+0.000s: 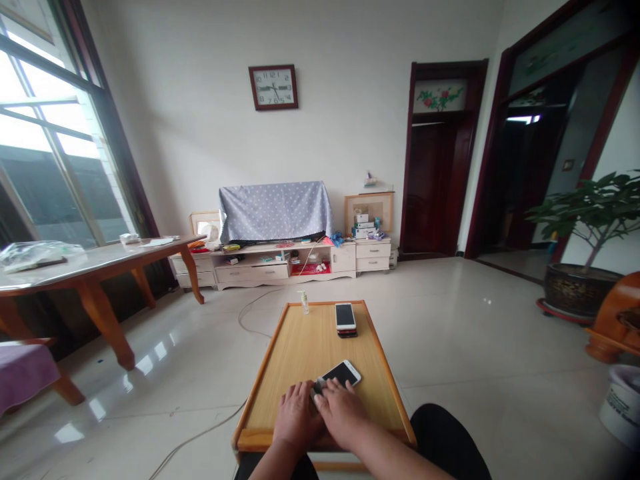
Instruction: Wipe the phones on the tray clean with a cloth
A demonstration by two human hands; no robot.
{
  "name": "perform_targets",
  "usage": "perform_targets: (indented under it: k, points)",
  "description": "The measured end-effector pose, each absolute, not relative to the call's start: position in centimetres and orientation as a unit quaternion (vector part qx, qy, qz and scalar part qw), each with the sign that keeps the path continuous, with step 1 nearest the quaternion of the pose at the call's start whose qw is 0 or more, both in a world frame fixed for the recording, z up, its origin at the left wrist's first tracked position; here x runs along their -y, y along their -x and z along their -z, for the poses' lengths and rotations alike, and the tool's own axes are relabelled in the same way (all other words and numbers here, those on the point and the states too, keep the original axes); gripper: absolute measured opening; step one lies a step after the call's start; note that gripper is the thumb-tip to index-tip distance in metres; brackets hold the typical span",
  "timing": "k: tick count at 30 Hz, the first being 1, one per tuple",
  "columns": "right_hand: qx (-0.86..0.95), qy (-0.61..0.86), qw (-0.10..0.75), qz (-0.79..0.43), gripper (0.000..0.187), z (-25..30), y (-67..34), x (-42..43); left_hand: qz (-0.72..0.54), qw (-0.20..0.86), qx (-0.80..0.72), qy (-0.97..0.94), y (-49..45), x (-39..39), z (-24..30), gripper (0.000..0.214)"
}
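A white smartphone (346,372) with a dark screen lies aslant on the near part of a small wooden table (295,347). My right hand (345,410) rests over its lower left end, fingers spread and lying on the screen. Close beside it, my left hand (296,415) has its fingers curled together at that same end. Between the two hands shows a small greyish piece (319,385), too covered to name. What the left fingers hold is hidden. Farther back on the table, another white smartphone (345,316) lies on top of a dark one (347,333).
A small clear pump bottle (305,303) stands at the table's far left. Raised wooden edging (383,360) runs round the tabletop. My knee (445,440) is at the right. A cable (200,433) crosses the floor on the left, near a larger table (115,257).
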State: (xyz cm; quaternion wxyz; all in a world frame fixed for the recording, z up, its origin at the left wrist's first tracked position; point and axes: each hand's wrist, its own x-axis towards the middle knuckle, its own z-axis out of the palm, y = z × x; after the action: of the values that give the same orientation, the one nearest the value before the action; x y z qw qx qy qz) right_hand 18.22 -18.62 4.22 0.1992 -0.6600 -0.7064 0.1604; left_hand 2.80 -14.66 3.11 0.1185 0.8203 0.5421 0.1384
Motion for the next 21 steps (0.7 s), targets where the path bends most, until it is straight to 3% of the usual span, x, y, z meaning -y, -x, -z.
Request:
perform_targets:
  k: [6,16,21]
  points:
    - [0.741,0.607,0.217,-0.188,0.054,-4.4,-16.9,19.5,-0.122,0.121,-0.545,-0.82,-2.7,14.7,-3.2,0.047]
    - [0.601,0.768,0.185,-0.118,0.056,-3.8,-23.2,16.0,-0.141,0.114,-0.551,-0.814,-2.8,15.0,-3.5,0.053]
    - [0.676,0.704,0.184,-0.12,0.056,-3.1,-19.9,17.1,-0.147,0.111,-0.546,-0.817,-2.9,14.8,-3.0,0.05]
